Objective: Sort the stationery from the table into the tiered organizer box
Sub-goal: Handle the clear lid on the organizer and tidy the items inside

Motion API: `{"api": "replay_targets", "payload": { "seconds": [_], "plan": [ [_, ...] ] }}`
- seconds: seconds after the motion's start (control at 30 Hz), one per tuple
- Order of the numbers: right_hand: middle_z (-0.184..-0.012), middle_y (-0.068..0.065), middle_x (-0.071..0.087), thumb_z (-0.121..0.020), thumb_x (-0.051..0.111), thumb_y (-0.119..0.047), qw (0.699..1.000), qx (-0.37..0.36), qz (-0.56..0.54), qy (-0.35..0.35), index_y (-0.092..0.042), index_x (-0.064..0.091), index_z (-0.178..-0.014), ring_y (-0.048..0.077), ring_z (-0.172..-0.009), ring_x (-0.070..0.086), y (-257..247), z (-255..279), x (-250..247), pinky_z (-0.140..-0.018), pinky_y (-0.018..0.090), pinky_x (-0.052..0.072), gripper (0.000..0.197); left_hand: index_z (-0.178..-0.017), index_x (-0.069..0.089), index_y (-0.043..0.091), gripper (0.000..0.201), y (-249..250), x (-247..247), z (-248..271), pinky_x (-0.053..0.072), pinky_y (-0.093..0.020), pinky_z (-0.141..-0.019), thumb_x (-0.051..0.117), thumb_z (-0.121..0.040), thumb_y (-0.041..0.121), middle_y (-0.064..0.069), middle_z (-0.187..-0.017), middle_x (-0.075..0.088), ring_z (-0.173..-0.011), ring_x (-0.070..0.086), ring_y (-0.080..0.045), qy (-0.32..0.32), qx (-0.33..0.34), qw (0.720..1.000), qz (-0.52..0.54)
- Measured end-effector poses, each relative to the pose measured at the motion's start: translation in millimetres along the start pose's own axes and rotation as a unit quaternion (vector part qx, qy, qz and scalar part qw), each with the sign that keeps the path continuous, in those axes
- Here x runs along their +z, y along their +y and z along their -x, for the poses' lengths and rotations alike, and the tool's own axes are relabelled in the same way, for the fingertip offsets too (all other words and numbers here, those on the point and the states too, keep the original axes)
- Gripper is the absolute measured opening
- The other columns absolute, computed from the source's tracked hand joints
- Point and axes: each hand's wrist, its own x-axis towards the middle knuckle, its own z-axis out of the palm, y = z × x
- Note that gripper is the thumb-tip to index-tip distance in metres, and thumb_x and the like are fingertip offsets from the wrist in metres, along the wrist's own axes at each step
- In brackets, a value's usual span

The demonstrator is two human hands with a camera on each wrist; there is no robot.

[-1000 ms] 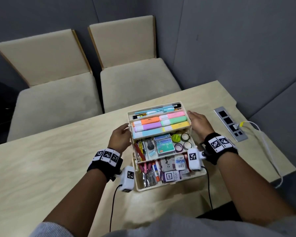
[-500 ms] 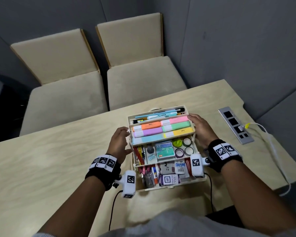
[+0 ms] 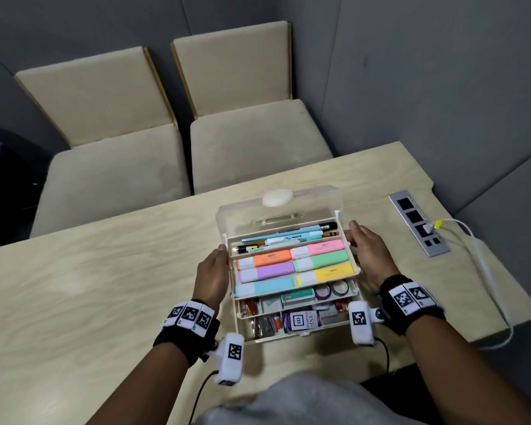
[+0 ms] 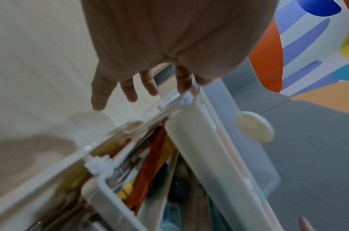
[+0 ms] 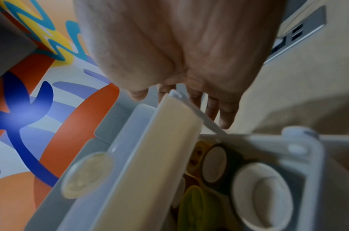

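Note:
The cream tiered organizer box point(image 3: 301, 334) stands on the table in front of me, packed with stationery. Its top tray point(image 3: 356, 268) carries pastel highlighters point(image 3: 288, 266) and pens, and overhangs the middle tier with tape rolls point(image 3: 331, 290). Behind it the clear lid point(image 3: 288, 211) stands half raised. My left hand point(image 3: 212, 274) grips the tray's left end, thumb on the rim; in the left wrist view the hand point(image 4: 147, 84) touches the tray corner point(image 4: 191, 93). My right hand point(image 3: 370, 253) holds the right end, which in the right wrist view sits between the thumb and fingers point(image 5: 225, 115).
A metal socket panel point(image 3: 419, 223) is set into the table to the right, with a white cable point(image 3: 485, 271) running toward the near edge. Two beige chairs point(image 3: 252, 142) stand beyond the table's far edge. Grey walls close in behind and on the right.
The top tray has slid toward me over the lower tiers, hiding much of the middle tier. The clear lid has swung up behind it. Both hands came along with the tray.

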Motion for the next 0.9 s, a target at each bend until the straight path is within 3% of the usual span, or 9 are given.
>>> {"api": "replay_targets", "payload": {
  "seconds": [0.13,0.23,0.33,0.4,0.47,0.6,0.73,0.8,0.9],
  "plan": [
    [-0.079,0.004,0.072,-0.098,0.052,-0.054,0.995,-0.043,0.084,0.029,-0.016,0.061,-0.080,0.020,-0.071,0.069,26.5,12.4,-7.8,-0.072,0.037,0.052,0.043,-0.080,0.044,0.020,0.033,-12.8,-7.0,8.7,0.042,-0.037,-0.071,0.052,-0.095,0.049,0.002,-0.072,0.053,-0.068,0.044,-0.017,-0.019,-0.044,0.999,-0.015],
    [-0.099,0.005,0.070,-0.096,0.065,-0.031,0.981,-0.090,0.158,0.074,-0.025,0.064,-0.086,0.015,-0.085,0.068,48.4,22.5,-11.1,-0.076,0.031,0.052,0.011,-0.102,0.040,0.028,0.033,-24.7,-13.3,18.9,0.054,-0.043,-0.068,0.058,-0.090,0.052,-0.006,-0.095,0.061,-0.083,0.058,-0.024,-0.052,-0.090,0.995,-0.007],
    [-0.102,0.003,0.071,-0.092,0.070,-0.014,0.987,-0.072,0.096,0.107,-0.022,0.060,-0.104,0.016,-0.089,0.069,65.3,39.0,-9.3,-0.079,0.032,0.054,0.017,-0.123,0.037,0.046,0.045,-34.7,-26.1,26.5,0.055,-0.060,-0.080,0.066,-0.091,0.035,-0.008,-0.112,0.068,-0.102,0.067,-0.031,-0.134,-0.140,0.981,0.031],
    [-0.106,0.012,0.073,-0.095,0.065,-0.009,0.991,-0.052,-0.027,0.120,-0.015,0.059,-0.116,0.025,-0.089,0.071,67.7,49.1,-11.9,-0.080,0.039,0.056,0.023,-0.131,0.035,0.054,0.061,-39.1,-35.5,30.4,0.053,-0.063,-0.082,0.067,-0.091,0.020,-0.009,-0.111,0.071,-0.102,0.069,-0.032,-0.189,-0.144,0.970,0.045],
    [-0.106,0.018,0.073,-0.097,0.054,-0.003,0.976,-0.024,-0.181,0.120,-0.012,0.062,-0.120,0.028,-0.087,0.071,62.8,57.7,-14.9,-0.075,0.034,0.059,0.026,-0.134,0.038,0.055,0.065,-41.2,-44.4,32.7,0.055,-0.061,-0.081,0.066,-0.091,0.015,-0.007,-0.113,0.071,-0.105,0.068,-0.032,-0.222,-0.143,0.963,0.047],
    [-0.105,0.008,0.075,-0.105,0.040,-0.033,0.975,0.015,-0.198,0.100,-0.014,0.066,-0.120,0.025,-0.096,0.067,49.9,71.2,-19.5,-0.074,0.034,0.051,0.036,-0.128,0.055,0.049,0.055,-40.2,-53.8,27.5,0.050,-0.069,-0.083,0.038,-0.092,0.010,-0.007,-0.115,0.068,-0.109,0.060,-0.036,-0.230,-0.206,0.945,0.111],
    [-0.108,0.007,0.076,-0.103,0.038,-0.051,0.983,0.011,-0.161,0.088,-0.016,0.064,-0.123,0.017,-0.093,0.073,47.2,80.0,-10.6,-0.069,0.027,0.055,0.048,-0.127,0.057,0.047,0.039,-31.8,-55.4,30.5,0.050,-0.066,-0.081,0.037,-0.094,0.054,-0.010,-0.122,0.058,-0.112,0.056,-0.038,-0.241,-0.228,0.933,0.141],
    [-0.108,0.005,0.076,-0.097,0.047,-0.055,0.985,0.005,-0.147,0.095,-0.016,0.064,-0.123,0.018,-0.095,0.073,44.9,83.3,-7.6,-0.070,0.029,0.056,0.050,-0.127,0.053,0.050,0.051,-28.1,-53.4,31.7,0.051,-0.066,-0.079,0.042,-0.084,0.075,-0.009,-0.127,0.058,-0.116,0.057,-0.039,-0.247,-0.229,0.933,0.124],
    [-0.100,0.001,0.076,-0.094,0.052,-0.054,0.990,0.001,-0.102,0.096,-0.015,0.067,-0.106,0.013,-0.085,0.072,41.2,87.2,-5.0,-0.069,0.028,0.052,0.044,-0.129,0.050,0.048,0.066,-24.6,-50.4,32.7,0.052,-0.067,-0.076,0.054,-0.072,0.081,-0.010,-0.130,0.056,-0.117,0.057,-0.039,-0.253,-0.230,0.934,0.106]
  ]
}}
